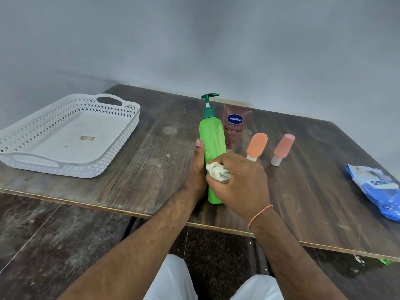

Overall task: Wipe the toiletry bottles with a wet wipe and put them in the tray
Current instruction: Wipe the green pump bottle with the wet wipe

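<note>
2 hands point(238, 180) w/ 1 wipe point(217, 173), 4 bottles point(213, 135), 1 tray point(121, 135).

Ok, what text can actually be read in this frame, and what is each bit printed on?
"Vaseline": white on the blue badge of the brown tube.
"Gluta-Hya": on the same tube, below the badge.
Smaller print lower on the tube: too blurred to read.
Blue wipes pack: print too small and blurred.
Sticker on the white tray floor: unreadable.
Green pump bottle: no text visible.
</note>
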